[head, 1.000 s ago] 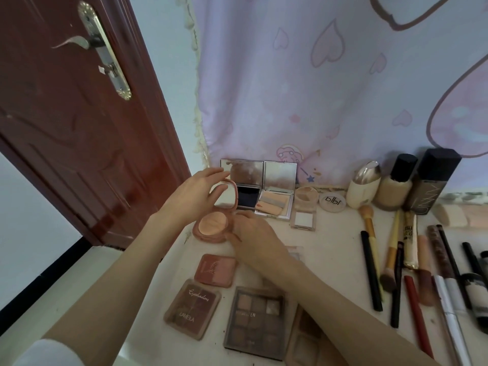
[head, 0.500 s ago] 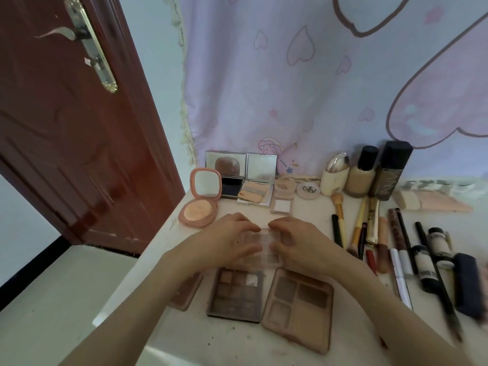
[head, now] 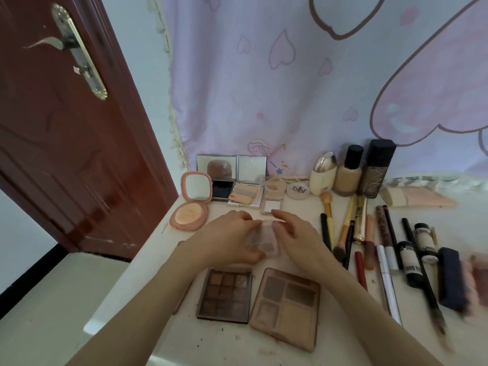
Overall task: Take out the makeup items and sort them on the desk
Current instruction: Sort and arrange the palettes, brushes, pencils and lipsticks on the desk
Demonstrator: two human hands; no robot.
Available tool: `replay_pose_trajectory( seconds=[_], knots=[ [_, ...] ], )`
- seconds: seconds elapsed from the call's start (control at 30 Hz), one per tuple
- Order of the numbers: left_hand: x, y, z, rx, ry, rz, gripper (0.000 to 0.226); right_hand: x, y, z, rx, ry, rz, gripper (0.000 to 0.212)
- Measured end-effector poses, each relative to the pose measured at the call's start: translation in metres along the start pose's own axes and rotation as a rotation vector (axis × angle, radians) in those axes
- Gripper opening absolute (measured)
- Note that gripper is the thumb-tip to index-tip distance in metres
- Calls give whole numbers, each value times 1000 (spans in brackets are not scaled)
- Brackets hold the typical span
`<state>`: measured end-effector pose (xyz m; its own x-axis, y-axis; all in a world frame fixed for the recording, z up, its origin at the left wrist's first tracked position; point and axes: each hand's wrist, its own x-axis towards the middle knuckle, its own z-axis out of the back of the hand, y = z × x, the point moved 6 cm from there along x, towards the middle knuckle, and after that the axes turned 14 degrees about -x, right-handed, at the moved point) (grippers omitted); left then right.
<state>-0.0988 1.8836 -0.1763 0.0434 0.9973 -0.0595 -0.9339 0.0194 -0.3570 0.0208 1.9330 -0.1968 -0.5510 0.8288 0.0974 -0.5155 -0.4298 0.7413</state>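
My left hand (head: 227, 240) and my right hand (head: 298, 237) both grip a small clear-cased eyeshadow palette (head: 261, 240) just above the cream desk (head: 264, 342), near its middle. In front of my hands lie a dark brown palette with several pans (head: 224, 295) and a pink four-pan palette (head: 286, 305). A round pink compact (head: 191, 204) stands open at the back left, its mirror lid upright. Behind it two square mirrored compacts (head: 232, 182) stand open.
Brushes, pencils and tubes (head: 367, 233) lie in rows on the right, with foundation bottles (head: 360, 170) at the back against a pink heart-print curtain (head: 303, 83). A red-brown door (head: 60, 122) stands left of the desk's left edge. A dark blue case (head: 451, 278) lies far right.
Both hands left the round pink compact, which now stands open, and moved toward the middle of the desk. They took hold of the clear palette and have lifted its near end slightly.
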Motion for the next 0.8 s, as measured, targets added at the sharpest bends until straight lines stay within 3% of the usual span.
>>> replay_pose_trajectory(
  seconds=[0.13, 0.3, 0.43, 0.8],
  knots=[
    [-2, 2, 15, -330, -147, -25, 73, -1, -11, 6, 573, 14, -266, 30],
    [-5, -17, 32, -535, -338, -171, 68, -6, 1, 0, 1013, 256, -309, 38],
    [-7, -26, 36, -608, -399, -232, 57, -6, 5, 5, 1122, 311, -256, 45],
    [-3, -27, 37, -465, -349, -199, 66, -8, 8, 6, 1231, 339, -264, 46]
  ],
)
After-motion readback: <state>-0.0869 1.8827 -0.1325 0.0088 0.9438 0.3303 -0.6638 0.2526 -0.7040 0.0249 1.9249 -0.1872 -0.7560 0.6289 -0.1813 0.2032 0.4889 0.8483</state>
